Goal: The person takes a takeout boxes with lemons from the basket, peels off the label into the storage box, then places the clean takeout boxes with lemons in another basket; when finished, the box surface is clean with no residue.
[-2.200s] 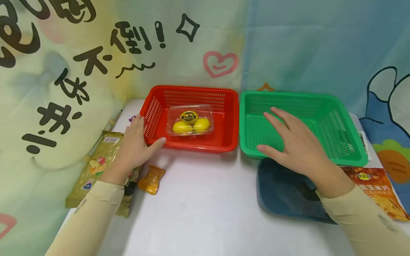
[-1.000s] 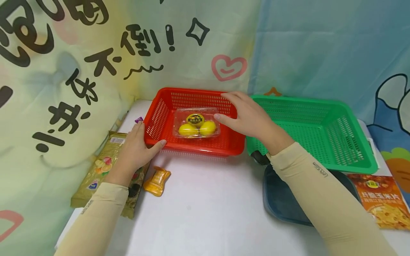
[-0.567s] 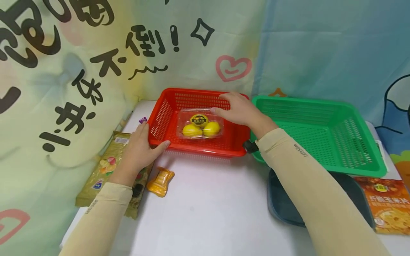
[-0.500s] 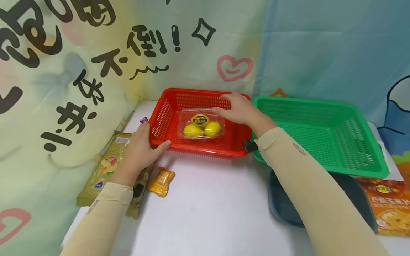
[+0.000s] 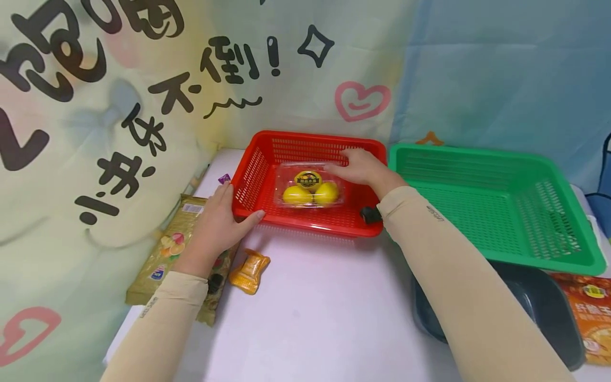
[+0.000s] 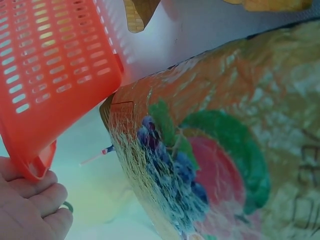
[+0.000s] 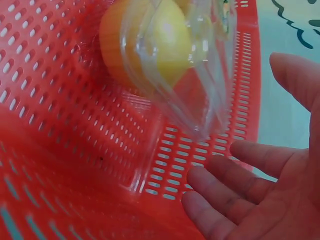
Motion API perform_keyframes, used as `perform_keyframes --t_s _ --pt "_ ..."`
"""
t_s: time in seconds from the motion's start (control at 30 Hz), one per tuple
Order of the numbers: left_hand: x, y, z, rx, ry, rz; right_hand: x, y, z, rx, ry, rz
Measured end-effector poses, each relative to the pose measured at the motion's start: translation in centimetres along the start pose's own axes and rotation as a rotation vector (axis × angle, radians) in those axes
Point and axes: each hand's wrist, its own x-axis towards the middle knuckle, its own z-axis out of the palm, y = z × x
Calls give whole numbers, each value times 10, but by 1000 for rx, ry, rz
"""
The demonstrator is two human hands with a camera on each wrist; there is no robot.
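Note:
A red slotted basket (image 5: 267, 175) stands at the back of the white table. Inside it lies a clear clamshell box (image 5: 309, 185) with yellow lemons and a round black-and-yellow label. My left hand (image 5: 224, 212) holds the basket's near left corner, thumb along the front rim; in the left wrist view its fingers (image 6: 35, 200) curl under the basket's rim (image 6: 50, 65). My right hand (image 5: 359, 165) reaches into the basket, fingers straight, at the right side of the box. The right wrist view shows that hand (image 7: 260, 190) relaxed just beside the clamshell box (image 7: 175, 65).
A green basket (image 5: 477, 155) stands right of the red one, over a dark blue-grey tray (image 5: 544, 307). An orange snack bag (image 5: 592, 313) lies at far right. A gold snack package (image 5: 169, 249), a small orange packet (image 5: 249, 271) and printed curtains bound the left.
My right hand left the green basket, crossed left into the red basket and sank beside the clamshell box. My left hand stayed on the basket's corner.

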Motion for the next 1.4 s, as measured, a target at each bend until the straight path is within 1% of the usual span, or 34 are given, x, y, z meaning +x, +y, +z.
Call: perform_keyframes --t_s 0.07,0.23,0.37,0.47,0.6,0.77,0.97,1.2,1.4 --pt "0 1 0 -2 -1 0 3 0 2 10 -5 13" --pt "1 0 1 -7 -5 -7 9 -2 8 97 -25 42" --pt "1 -1 1 -14 -3 -7 11 -4 10 139 -34 96" --pt "1 -1 0 -22 3 -1 11 -4 10 134 -55 143" --pt "1 0 -1 -29 6 1 11 -4 12 102 -108 175" --pt "1 0 0 -36 13 5 11 -2 16 128 -136 202" --pt "1 -2 0 -32 21 7 13 -1 21 169 -124 205" --pt "1 -3 0 -36 22 7 15 -2 22 128 -116 187" --pt "0 -3 2 -37 16 -1 16 -2 24 128 -110 201"
